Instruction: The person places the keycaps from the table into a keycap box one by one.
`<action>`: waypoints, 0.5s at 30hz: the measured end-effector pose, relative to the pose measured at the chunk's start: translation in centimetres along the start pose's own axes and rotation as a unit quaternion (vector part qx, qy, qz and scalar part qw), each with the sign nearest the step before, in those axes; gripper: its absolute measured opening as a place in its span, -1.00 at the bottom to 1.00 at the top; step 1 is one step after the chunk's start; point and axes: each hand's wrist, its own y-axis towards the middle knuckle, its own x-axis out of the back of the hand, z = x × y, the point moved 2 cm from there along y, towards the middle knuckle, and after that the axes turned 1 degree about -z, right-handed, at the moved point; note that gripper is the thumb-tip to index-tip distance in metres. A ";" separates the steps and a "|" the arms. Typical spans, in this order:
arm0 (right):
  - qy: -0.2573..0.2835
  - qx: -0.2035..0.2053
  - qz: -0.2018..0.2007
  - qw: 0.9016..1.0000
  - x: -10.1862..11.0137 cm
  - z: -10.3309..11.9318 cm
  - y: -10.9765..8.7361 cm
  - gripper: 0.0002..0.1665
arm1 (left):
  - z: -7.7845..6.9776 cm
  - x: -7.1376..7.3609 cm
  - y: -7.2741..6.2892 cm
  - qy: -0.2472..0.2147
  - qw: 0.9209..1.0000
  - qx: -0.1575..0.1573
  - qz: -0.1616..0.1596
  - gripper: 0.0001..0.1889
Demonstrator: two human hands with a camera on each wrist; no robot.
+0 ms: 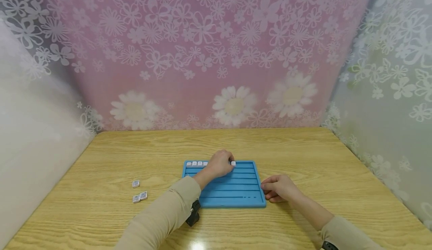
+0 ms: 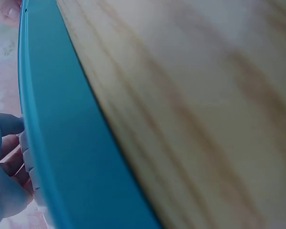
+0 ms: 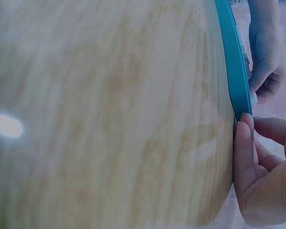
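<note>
**Operator:** While both hands are at the tray, where does each one sit?

**Inspector:** The left hand [image 1: 220, 163] lies over the far edge of the blue tray [image 1: 233, 192], at the top groove. Its fingers curl down onto the row of small white tiles [image 1: 197, 163] seated in that groove. The head view shows four tiles to the left of the hand and one more tile [image 1: 233, 163] just beyond the fingertips. Whether the fingers pinch a tile or only press on the row cannot be determined; the left wrist view shows fingers [image 2: 5, 157] against the white tiles behind the tray's edge [image 2: 52, 133], but the contact is blurred.

**Operator:** And the right hand?

**Inspector:** The right hand [image 1: 279, 188] rests on the wooden table [image 1: 303, 148] at the tray's right edge, near the front corner. Its fingers are loosely curled and touch the tray's side wall. The right wrist view confirms this: fingertips [image 3: 243, 143] lie against the tray rim [image 3: 231, 67]. Nothing is held in it.

**Operator:** Tray position?

**Inspector:** It lies flat near the table's centre. Its lower grooves carry no tiles.

**Operator:** Other items?

**Inspector:** Three loose tiles lie on the table well to the left of the tray: a single tile [image 1: 135, 183], and a pair [image 1: 140, 197] touching each other just in front of it. A floral backdrop [image 1: 216, 55] stands behind the table.
</note>
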 end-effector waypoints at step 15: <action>0.002 -0.002 -0.006 1.000 -0.1 -0.1 0.1 -0.73 | -0.2 0.1 -0.1 -0.015 1.000 0.001 0.001 -0.87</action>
